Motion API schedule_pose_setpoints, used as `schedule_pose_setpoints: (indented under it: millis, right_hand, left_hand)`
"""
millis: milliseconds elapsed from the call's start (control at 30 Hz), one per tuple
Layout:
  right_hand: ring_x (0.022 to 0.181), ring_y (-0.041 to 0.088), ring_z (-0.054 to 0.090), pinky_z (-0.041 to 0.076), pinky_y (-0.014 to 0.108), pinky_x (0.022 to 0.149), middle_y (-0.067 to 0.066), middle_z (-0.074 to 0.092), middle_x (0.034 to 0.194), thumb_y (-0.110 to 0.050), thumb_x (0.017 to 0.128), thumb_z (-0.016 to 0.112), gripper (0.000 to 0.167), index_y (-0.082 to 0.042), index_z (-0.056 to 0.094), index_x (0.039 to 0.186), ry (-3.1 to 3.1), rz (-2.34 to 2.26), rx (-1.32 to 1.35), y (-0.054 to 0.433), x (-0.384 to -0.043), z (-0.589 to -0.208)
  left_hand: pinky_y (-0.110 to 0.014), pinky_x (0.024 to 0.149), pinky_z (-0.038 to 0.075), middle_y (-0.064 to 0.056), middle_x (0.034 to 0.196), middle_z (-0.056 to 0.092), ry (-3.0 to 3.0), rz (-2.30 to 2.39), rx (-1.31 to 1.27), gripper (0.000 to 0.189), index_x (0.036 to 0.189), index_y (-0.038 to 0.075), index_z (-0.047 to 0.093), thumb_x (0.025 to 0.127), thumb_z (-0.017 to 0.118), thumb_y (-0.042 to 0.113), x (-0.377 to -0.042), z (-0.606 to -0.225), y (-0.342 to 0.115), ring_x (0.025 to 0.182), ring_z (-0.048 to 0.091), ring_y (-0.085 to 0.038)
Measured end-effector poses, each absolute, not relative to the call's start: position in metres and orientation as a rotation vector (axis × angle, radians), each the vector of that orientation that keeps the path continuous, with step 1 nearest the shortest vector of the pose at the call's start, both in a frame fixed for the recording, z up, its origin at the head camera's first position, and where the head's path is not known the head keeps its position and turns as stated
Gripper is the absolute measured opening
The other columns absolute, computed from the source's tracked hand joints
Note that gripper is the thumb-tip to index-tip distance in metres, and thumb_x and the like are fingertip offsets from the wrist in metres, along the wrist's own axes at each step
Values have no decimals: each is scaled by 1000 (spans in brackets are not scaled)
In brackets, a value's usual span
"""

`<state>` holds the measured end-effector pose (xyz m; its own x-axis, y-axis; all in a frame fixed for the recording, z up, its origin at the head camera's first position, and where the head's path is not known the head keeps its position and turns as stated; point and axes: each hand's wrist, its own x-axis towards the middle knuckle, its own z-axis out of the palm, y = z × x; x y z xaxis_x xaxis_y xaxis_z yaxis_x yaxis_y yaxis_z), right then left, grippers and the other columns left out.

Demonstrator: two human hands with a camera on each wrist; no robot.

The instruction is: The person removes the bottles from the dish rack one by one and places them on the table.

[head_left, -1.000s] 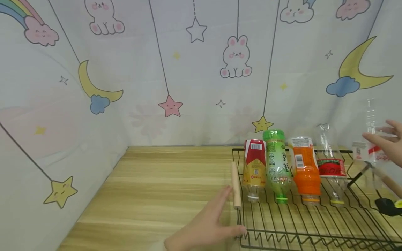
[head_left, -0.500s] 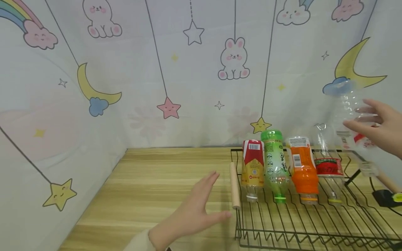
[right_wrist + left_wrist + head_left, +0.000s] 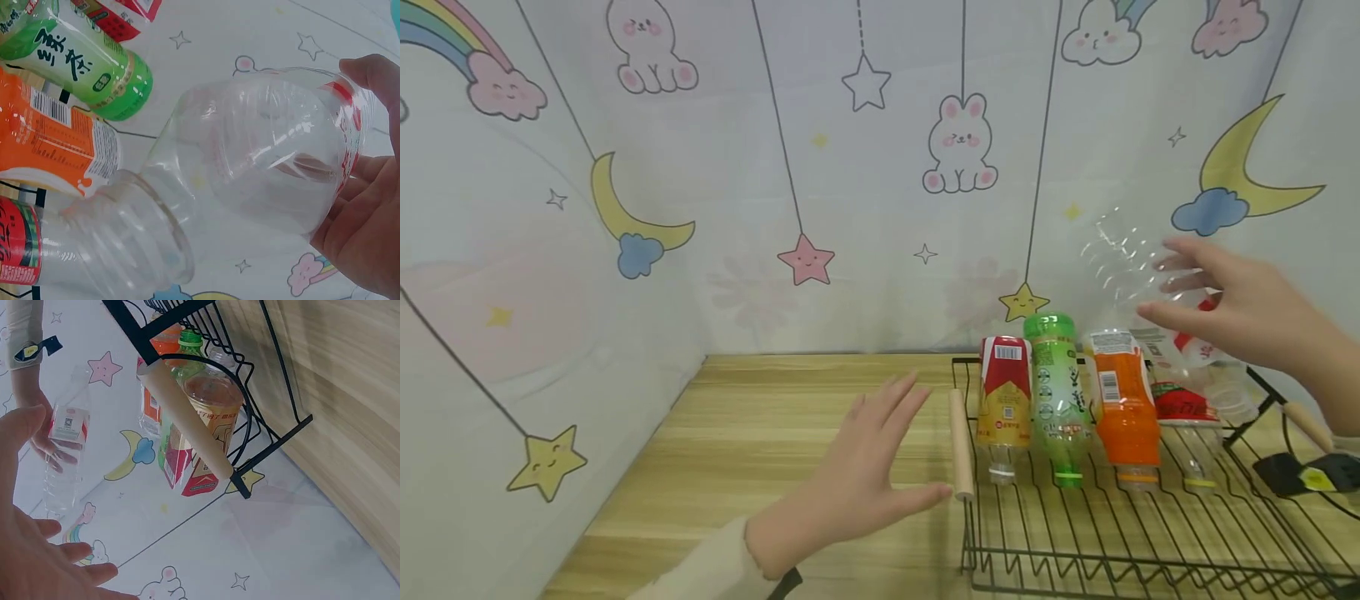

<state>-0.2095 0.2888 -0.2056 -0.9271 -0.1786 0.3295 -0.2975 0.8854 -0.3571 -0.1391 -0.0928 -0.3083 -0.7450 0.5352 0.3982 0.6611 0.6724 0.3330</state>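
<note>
My right hand (image 3: 1255, 308) grips a clear plastic bottle (image 3: 1123, 267) with a red-and-white label, thumb and fingers around its sides. The bottle is held tilted above the right part of a black wire rack (image 3: 1067, 554), its mouth lower than its base. In the right wrist view the clear bottle (image 3: 269, 144) points its neck toward the red-labelled bottle (image 3: 19, 240). My left hand (image 3: 850, 471) hovers left of the rack's wooden handle (image 3: 961, 446), fingers spread and holding nothing. In the left wrist view the left hand (image 3: 31, 550) looks equally bare.
Standing neck-down in the rack are a red-and-yellow bottle (image 3: 1006, 392), a green bottle (image 3: 1058, 392), an orange bottle (image 3: 1126, 408) and a clear red-labelled bottle (image 3: 1187, 407). Wood-grain tabletop (image 3: 775, 417) lies left of the rack; a printed cloth (image 3: 865, 183) hangs behind.
My right hand has carried the clear bottle leftward over the rack, and the bottle has gone from upright-looking to tilted. The left hand has drawn back from the wooden handle, leftward.
</note>
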Motion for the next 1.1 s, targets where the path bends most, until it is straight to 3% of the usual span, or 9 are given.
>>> schedule_pose_setpoints:
  millis: [167, 400, 833, 1100]
  right_hand:
    - [115, 43, 50, 49, 56, 83, 24, 51, 135, -40, 86, 71, 84, -5, 27, 150, -2820, 581, 492, 268, -206, -204]
    - [110, 31, 58, 52, 34, 75, 15, 58, 129, -35, 83, 76, 80, -6, 36, 146, -2806, 598, 734, 239, -195, -201]
    - [98, 22, 61, 55, 26, 65, 9, 61, 126, -42, 82, 75, 78, -11, 41, 145, -2812, 647, 1012, 191, -181, -202]
    - [100, 18, 61, 55, 34, 75, 1, 65, 117, -45, 83, 73, 75, -8, 44, 141, -2859, 686, 1117, 168, -180, -207]
  left_hand:
    - [-63, 112, 15, -5, 158, 23, -2480, -552, -1017, 89, 150, 13, 29, 81, 74, 47, -141, -299, -89, 146, 20, -29]
    - [-63, 113, 14, -8, 158, 23, -2359, -394, -1082, 88, 149, 12, 31, 80, 75, 44, -141, -286, -83, 146, 18, -30]
    - [-58, 115, 15, -12, 154, 30, -2144, -161, -1123, 81, 144, 12, 40, 78, 77, 42, -146, -275, -76, 144, 22, -32]
    - [-59, 115, 13, -11, 154, 32, -2088, -65, -1120, 83, 143, 14, 41, 75, 79, 44, -149, -276, -74, 144, 22, -32]
